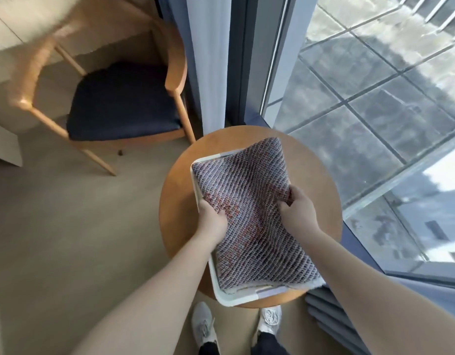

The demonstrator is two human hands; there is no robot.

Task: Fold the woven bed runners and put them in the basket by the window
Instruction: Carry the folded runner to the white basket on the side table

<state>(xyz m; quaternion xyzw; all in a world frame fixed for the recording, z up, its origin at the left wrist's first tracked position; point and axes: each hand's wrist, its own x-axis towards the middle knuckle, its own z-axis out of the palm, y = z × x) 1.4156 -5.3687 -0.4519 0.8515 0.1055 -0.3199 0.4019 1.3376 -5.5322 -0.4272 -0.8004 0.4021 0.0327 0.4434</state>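
Over the white basket (222, 293) — left hand (211, 217) and right hand (299, 208), arms outstretched, both clamped on the folded runner (249, 201).

Folded grey-and-red woven bed runner (249, 208) lying in white rectangular basket (216, 285) at frame centre, on round wooden worktop (177, 201), left hand (212, 216) and right hand (299, 208) gripping its edges, window (374, 98) upper right

Grey-and-rust woven runner (252, 208), white basket (216, 285).
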